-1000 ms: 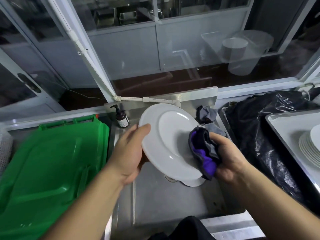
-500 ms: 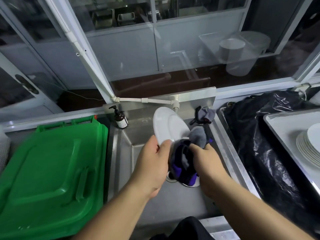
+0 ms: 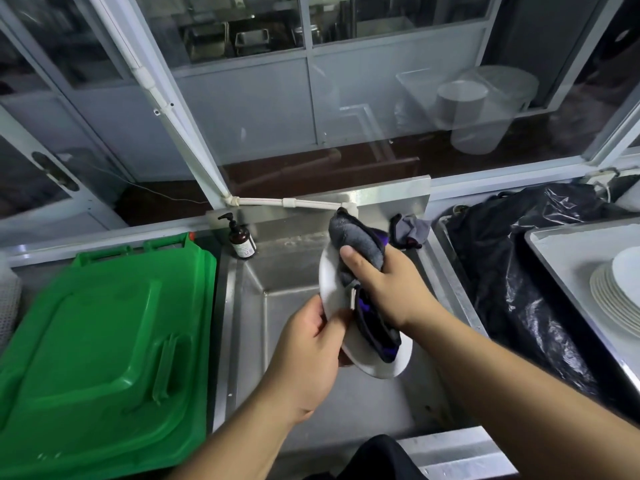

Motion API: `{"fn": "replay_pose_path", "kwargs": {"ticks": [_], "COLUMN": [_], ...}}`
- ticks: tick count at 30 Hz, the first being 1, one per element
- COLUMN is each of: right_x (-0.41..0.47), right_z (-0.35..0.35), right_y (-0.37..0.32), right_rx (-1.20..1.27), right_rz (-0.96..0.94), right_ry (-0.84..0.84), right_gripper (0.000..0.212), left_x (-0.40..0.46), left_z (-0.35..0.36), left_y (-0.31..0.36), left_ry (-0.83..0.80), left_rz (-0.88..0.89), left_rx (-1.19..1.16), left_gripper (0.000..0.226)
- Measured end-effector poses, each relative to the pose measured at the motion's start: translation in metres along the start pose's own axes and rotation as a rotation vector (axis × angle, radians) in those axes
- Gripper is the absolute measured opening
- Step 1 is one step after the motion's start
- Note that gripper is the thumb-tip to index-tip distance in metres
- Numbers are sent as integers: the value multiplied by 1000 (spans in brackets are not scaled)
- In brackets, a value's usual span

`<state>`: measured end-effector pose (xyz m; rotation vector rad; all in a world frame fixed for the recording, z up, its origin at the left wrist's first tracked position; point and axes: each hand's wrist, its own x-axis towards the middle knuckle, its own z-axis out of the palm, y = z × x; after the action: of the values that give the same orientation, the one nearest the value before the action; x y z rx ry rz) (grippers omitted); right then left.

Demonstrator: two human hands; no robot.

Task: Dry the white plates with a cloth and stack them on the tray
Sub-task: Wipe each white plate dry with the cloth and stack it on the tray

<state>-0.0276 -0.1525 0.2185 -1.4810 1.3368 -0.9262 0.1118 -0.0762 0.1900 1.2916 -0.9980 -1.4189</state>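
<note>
my left hand grips the white plate by its near rim, thumb curled over the edge, holding it tilted on edge above the steel sink. my right hand clutches the grey and purple cloth, fingers wrapped round it and pressing it on the plate's face. to my right, dried plates sit stacked on the tray. a brown pump bottle stands at the sink's back corner; its label is too small to read.

Left hand grips plate – right hand presses cloth on it
</note>
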Motion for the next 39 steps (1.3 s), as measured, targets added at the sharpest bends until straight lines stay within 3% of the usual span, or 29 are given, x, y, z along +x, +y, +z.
{"fn": "replay_pose_path", "kwargs": {"ticks": [3,8,13,16,20,23,26,28,34,39], "right_x": [10,10,-8,-14,-13,-10,-10,-9,-8,-14], "right_z": [-1,0,12,18,7,-19,-49,-63,-85,-81], "right_y": [-4,4,14,20,25,16,9,10,23,37], "right_rx": [58,199,418,536,723,884,990,980,1006,960], "right_rz": [25,173,413,499,563,603,610,590,653,699], "right_ry": [68,192,151,138,96,60,-81,-167,-197,-125], "right_gripper": [46,32,65,21,16,22,65,74,33,37], "left_x": [-5,-12,-14,-13,-12,-10,-9,-7,-3,-18], "left_z": [-4,-4,-3,-3,-3,-2,2,10,24,25], "left_y": [0,9,11,6,7,6,7,10,6,5], "left_ry": [-9,36,82,33,2,-15,-22,-41,-44,40], "left_rz": [78,219,301,224,309,385,447,498,627,633], "left_rx": [58,223,486,532,825,962,1101,1191,1481,1617], "left_gripper": [20,14,18,23,51,53,60,65,64,68]}}
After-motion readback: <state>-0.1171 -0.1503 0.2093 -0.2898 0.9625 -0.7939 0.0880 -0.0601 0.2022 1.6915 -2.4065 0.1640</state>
